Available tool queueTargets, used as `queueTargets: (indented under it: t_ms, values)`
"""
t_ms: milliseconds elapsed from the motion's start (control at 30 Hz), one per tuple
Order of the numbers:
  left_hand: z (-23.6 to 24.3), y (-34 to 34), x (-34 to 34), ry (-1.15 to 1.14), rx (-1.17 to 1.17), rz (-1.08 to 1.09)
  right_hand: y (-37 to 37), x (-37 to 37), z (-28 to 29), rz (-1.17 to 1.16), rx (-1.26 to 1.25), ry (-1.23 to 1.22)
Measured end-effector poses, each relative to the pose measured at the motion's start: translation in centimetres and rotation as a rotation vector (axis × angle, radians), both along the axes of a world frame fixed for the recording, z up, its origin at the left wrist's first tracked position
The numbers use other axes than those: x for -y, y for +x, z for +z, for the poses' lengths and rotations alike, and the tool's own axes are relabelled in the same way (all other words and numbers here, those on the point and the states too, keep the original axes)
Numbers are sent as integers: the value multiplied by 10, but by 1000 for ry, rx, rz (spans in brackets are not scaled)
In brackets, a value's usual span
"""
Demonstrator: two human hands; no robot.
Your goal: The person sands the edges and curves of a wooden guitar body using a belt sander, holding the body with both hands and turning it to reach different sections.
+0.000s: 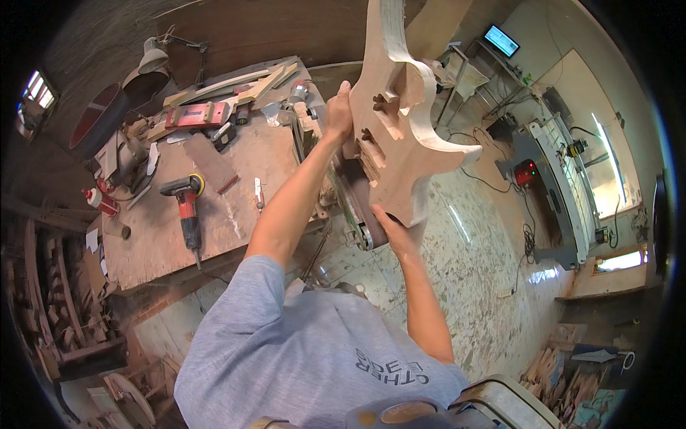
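An unpainted wooden guitar body (409, 166) with a neck rising to the top edge is tilted between my two hands. Cavities are cut into its flat face, and its edges curve into a pointed horn at the right. My left hand (339, 114) is closed on its left edge, thumb up, the other fingers mostly hidden behind the wood. At its bottom end, my right hand (395, 232) grips the near corner, its fingers partly out of sight. Just behind the body is a belt sander (355, 204) with a dark belt; whether the wood touches the belt I cannot tell.
Left of me stands a workbench (150, 243) bearing a red-and-black power sander (187, 207), a small knife-like tool (259, 194), a red clamp-like block (196, 116), wood strips and a lamp (152, 56). A framed machine (564, 189) and cables lie to the right.
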State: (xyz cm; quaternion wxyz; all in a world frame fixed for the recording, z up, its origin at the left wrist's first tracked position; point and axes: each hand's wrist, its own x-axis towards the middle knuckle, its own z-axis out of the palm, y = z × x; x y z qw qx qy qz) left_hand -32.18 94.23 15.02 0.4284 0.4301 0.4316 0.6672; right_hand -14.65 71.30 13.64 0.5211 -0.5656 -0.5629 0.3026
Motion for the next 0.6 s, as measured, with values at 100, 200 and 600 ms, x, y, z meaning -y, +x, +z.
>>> queueTargets:
  t_ms: [100, 200, 600]
  values:
    - [-2, -7, -9, 52, -9, -46, -2, -6, -23, 38, -99, -110]
    - [-4, -10, -18, 49, -25, -42, -6, -8, -35, 66, -144, -176]
    - [-17, -18, -35, 94, -119, 52, -9, -19, 13, 59, 60, -155]
